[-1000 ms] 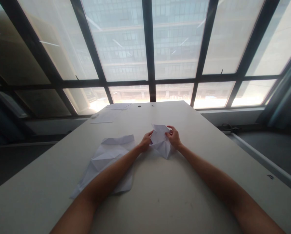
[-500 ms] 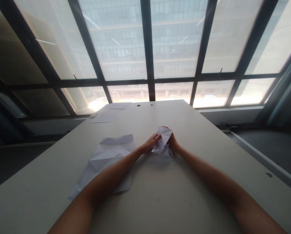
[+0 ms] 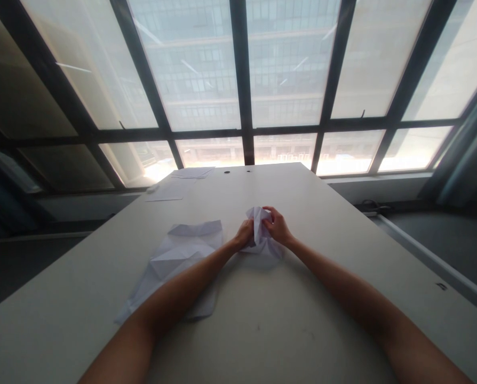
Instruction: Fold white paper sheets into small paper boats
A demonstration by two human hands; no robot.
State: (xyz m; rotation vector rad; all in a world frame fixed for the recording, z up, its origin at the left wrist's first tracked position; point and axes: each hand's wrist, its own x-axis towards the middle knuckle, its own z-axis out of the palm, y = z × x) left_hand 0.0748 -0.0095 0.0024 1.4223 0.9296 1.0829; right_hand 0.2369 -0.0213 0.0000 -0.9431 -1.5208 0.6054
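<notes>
Between my two hands is a white sheet of paper (image 3: 257, 226), folded and crumpled, its lower part spread near the table top. My left hand (image 3: 244, 233) is closed on the paper's left side, its fingertips partly hidden behind a fold. My right hand (image 3: 277, 226) pinches the right side, thumb and fingers bent round the edge. A second, larger creased sheet (image 3: 182, 248) lies to the left, partly covered by my left forearm.
The long white table (image 3: 302, 309) reaches toward the windows (image 3: 284, 64). Flat sheets of paper (image 3: 168, 190) lie at its far left. A small dark mark (image 3: 441, 286) is near the right edge, and a curtain (image 3: 462, 133) hangs at the right.
The paper in my hands has turned and been gathered narrower. My right hand has come round to its near side, fingers now showing; my left hand has shifted slightly left.
</notes>
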